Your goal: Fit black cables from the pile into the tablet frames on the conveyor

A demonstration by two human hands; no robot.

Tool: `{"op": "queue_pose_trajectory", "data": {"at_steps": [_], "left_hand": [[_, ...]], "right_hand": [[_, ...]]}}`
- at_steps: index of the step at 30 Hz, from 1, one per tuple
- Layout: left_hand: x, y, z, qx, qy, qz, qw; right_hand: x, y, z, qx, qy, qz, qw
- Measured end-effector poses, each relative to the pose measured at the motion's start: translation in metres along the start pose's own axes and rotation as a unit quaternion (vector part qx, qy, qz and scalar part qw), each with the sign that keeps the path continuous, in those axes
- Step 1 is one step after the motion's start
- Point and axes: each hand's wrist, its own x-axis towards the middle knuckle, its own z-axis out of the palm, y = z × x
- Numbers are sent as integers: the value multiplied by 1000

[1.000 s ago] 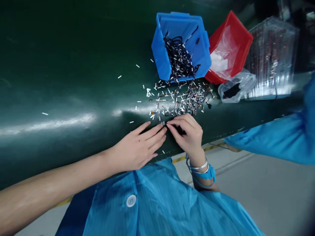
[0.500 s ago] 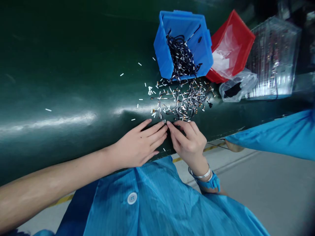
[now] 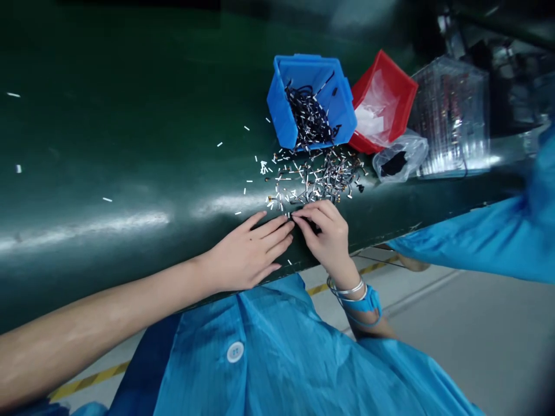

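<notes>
My left hand lies flat on the green table, its fingers stretched out and slightly spread. Close to its fingertips, my right hand has thumb and index finger pinched together; whatever is between them is too small to make out. Just beyond both hands is a loose pile of short dark cables with small gold-coloured ends and white pieces on them. Several loose white slips are scattered left of the pile.
Behind the pile, a blue bin holds more dark cables. To its right are a red bin with clear plastic inside, a plastic bag with something black, and clear stacked trays. Another person's blue sleeve reaches in at the right.
My right hand has shifted slightly, its thumb now lower and fingers pinched beside the left fingertips. The left hand stays in place. The view has moved, so the bins appear lower and further left.
</notes>
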Motion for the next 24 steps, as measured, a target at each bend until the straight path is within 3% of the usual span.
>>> {"op": "queue_pose_trajectory", "data": {"at_steps": [4, 8, 10, 13, 16, 21, 24], "left_hand": [[1, -4, -13, -101, 86, -54, 990], [4, -11, -31, -217, 164, -149, 951], [6, -12, -39, -258, 151, -172, 939], [9, -11, -48, -326, 78, -209, 919], [11, -9, -52, -403, 31, -259, 878], [13, -10, -53, -551, 96, -313, 768], [13, -11, -54, -561, 137, -294, 762]], "right_hand": [[6, -2, -4, 1, -25, -3, 1000], [17, -11, -23, -27, -22, -46, 998], [23, -17, -32, -45, -14, -77, 996], [34, -25, -40, -71, -11, -110, 991], [42, -32, -39, -83, 12, -137, 987], [44, -49, -27, -66, 92, -176, 978], [45, -58, -17, -61, 85, -177, 979]]}}
